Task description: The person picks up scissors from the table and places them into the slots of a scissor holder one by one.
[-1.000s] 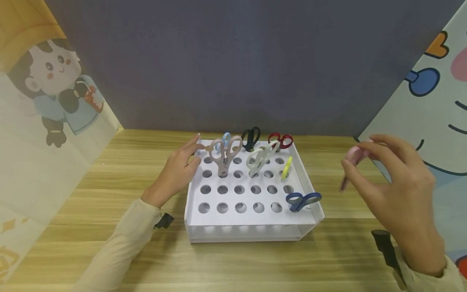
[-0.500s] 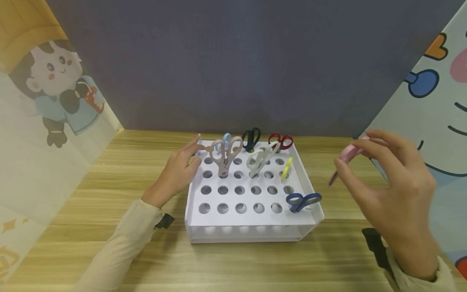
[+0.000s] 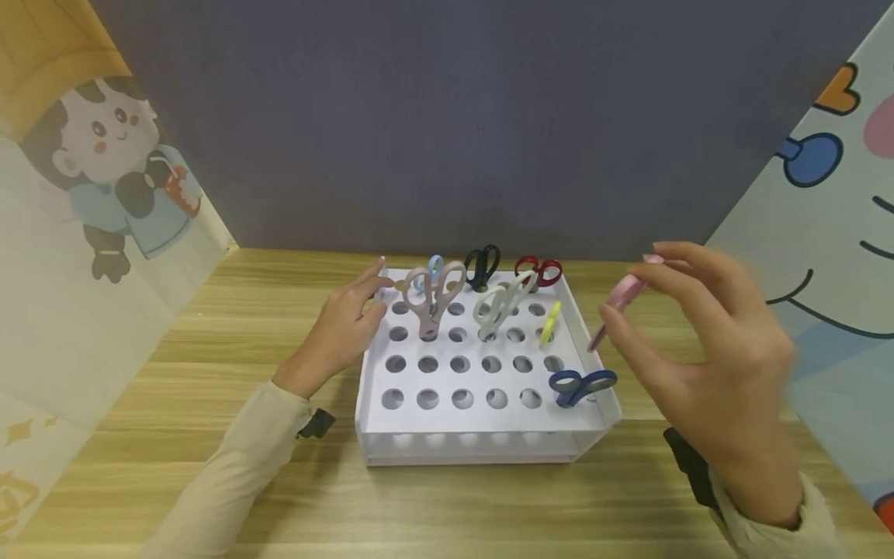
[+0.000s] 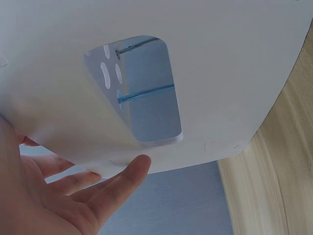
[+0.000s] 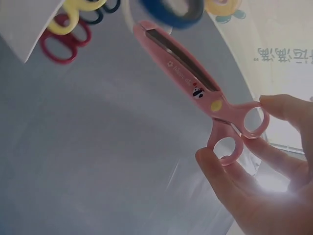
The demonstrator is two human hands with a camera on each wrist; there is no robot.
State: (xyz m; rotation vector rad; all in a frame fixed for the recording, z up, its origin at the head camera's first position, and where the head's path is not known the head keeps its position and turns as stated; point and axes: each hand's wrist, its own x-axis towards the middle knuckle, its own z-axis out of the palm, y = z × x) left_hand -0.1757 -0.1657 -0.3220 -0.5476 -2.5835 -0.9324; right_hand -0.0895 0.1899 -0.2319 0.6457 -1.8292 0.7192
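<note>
My right hand (image 3: 719, 341) pinches pink scissors (image 5: 190, 78) by their finger loops, thumb on one side and fingers on the other. Their blades point down and left, with the tip close to the right wall of a white rack (image 3: 475, 421) full of round holes. A small panda print shows on the scissors in the right wrist view. My left hand (image 3: 335, 334) holds the rack's left wall. In the left wrist view the thumb lies at the side panel (image 4: 230, 88), below its cut-out, and the other fingers are partly hidden behind the panel.
Several scissors stand handles-up in the rack: blue (image 3: 580, 386), yellow (image 3: 550, 322), white (image 3: 501, 307), red (image 3: 538, 272), black (image 3: 482, 268), light blue (image 3: 434, 268) and beige-pink (image 3: 431, 299). Behind the wooden table (image 3: 475, 512) rises a grey partition (image 3: 447, 132).
My right hand has carried the pink scissors leftward, from beside the rack to its right wall. The left hand and the rack have stayed in place.
</note>
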